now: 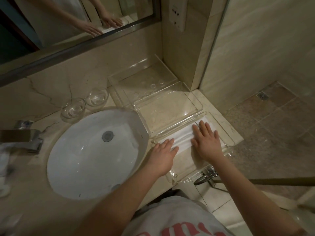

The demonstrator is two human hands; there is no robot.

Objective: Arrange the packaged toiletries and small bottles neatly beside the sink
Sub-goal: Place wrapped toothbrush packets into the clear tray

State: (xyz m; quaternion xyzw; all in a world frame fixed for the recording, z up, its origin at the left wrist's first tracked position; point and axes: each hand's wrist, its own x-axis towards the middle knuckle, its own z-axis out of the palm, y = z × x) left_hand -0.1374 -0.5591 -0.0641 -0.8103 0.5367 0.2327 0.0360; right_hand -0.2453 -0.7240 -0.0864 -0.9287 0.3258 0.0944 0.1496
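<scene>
Head view: my left hand (164, 153) and right hand (205, 140) lie flat with fingers spread, gripping nothing, both pressing on the white packets (183, 137) in the near clear tray (228, 147), right of the sink (95, 152). Beyond sits a second tray (192, 99), then a third (119, 79) by the wall. Two glass bowls (85, 103) stand behind the sink, under the mirror (68, 19).
</scene>
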